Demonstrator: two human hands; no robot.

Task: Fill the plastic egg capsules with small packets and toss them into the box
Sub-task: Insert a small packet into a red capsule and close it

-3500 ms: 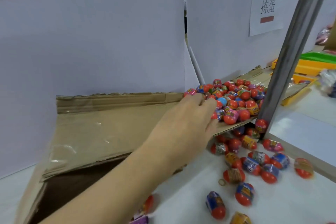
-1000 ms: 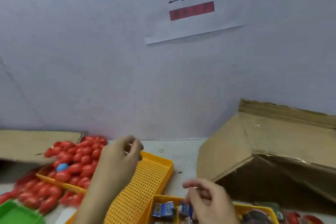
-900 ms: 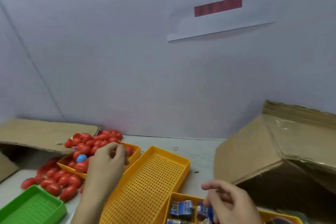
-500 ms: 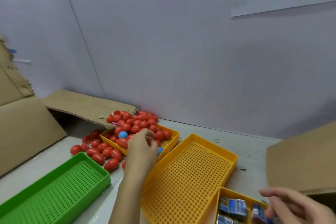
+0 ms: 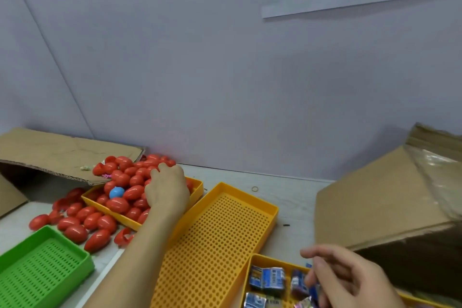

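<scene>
Red plastic egg capsules (image 5: 130, 182) are heaped in a yellow tray (image 5: 110, 210), with one blue capsule (image 5: 116, 192) among them. More red capsules (image 5: 75, 222) lie loose on the table beside it. My left hand (image 5: 166, 190) reaches into the heap, and its fingers curl round a red capsule. At the bottom right, small blue packets (image 5: 267, 279) sit in another yellow tray (image 5: 268, 258). My right hand (image 5: 347, 280) hovers over them and pinches a small blue packet. The open cardboard box (image 5: 375, 202) lies on its side at the right.
An empty perforated yellow tray (image 5: 217, 240) lies between my arms. A green tray (image 5: 42, 267) is at the bottom left. A cardboard flap (image 5: 50, 152) overhangs the left rear. A rubber band (image 5: 255, 189) lies near the wall.
My view has swung from the right-hand box to the trays. My left hand has moved into the capsule heap, and my right hand has stayed over the packet tray.
</scene>
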